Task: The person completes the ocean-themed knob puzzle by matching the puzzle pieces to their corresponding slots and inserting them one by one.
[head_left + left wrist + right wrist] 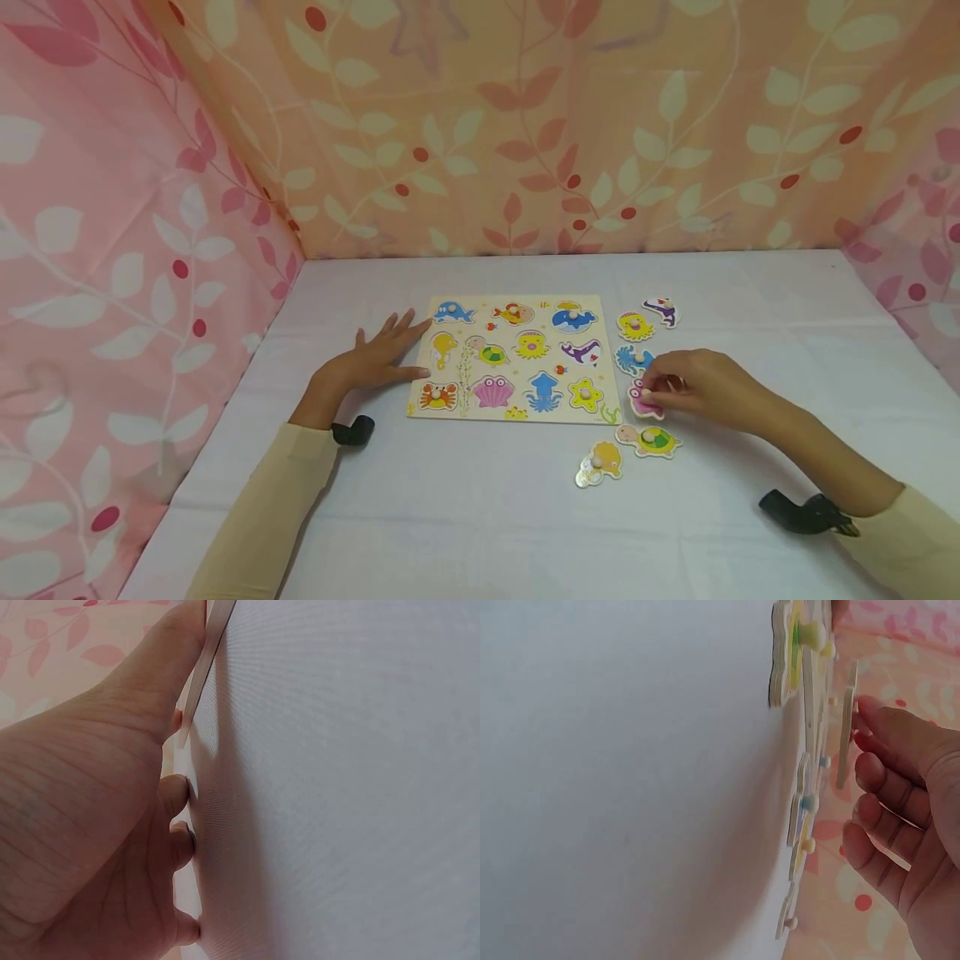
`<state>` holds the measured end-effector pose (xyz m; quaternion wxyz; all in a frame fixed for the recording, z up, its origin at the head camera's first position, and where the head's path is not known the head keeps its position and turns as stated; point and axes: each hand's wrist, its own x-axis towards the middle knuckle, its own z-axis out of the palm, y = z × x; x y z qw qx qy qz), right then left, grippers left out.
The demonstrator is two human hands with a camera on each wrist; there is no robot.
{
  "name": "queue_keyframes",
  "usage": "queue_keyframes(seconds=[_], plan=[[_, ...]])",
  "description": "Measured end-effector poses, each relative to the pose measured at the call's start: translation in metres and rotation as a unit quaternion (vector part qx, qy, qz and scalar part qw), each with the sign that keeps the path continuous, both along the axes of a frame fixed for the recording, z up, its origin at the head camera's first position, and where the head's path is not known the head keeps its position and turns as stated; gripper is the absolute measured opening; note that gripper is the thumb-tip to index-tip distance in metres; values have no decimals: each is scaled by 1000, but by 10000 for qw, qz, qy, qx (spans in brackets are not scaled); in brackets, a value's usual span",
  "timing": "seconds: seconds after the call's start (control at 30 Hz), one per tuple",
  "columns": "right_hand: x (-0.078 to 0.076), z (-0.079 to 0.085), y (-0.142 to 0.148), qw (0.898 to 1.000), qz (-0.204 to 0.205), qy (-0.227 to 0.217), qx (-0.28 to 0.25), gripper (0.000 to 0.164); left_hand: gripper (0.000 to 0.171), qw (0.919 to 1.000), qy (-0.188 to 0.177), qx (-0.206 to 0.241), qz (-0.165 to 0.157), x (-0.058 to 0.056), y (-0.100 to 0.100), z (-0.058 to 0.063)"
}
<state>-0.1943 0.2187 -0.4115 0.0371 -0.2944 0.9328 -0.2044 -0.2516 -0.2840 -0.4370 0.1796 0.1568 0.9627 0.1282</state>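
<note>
My right hand [701, 387] pinches the knob of a pink shell puzzle piece [645, 407] between thumb and fingertips. In the right wrist view that piece [845, 742] is held edge-on, off the white cloth. My left hand [382, 354], fingers spread, rests at the left side of the wooden puzzle board [517, 418], the thumb touching its edge. Knobbed pieces such as the crab [438, 397] and starfish [585, 395] sit in the board. Its shell picture [492, 391] shows without a knob. A blue squid piece [632, 360] lies just beyond the right fingers.
On the cloth right of the board lie a yellow octopus piece [636, 327] and a purple whale piece [663, 312]. Nearer are a turtle piece [658, 442] and a seahorse piece [606, 458]. A patterned curtain [525, 167] stands behind the table.
</note>
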Motion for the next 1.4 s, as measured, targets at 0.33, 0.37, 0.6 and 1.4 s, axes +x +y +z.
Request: queue_keyframes(seconds=[0.33, 0.37, 0.6, 1.4], plan=[[-5, 0, -29, 9995, 9, 324, -35, 18, 98, 10000, -15, 53, 1, 0, 0, 0], [-5, 0, -33, 9994, 32, 333, -5, 18, 98, 10000, -16, 52, -1, 0, 0, 0], [-10, 2, -61, 9991, 269, 333, 66, 17, 98, 10000, -11, 43, -3, 1, 0, 1], [-28, -4, -155, 9974, 688, 109, 196, 20, 98, 10000, 17, 41, 26, 0, 0, -1]])
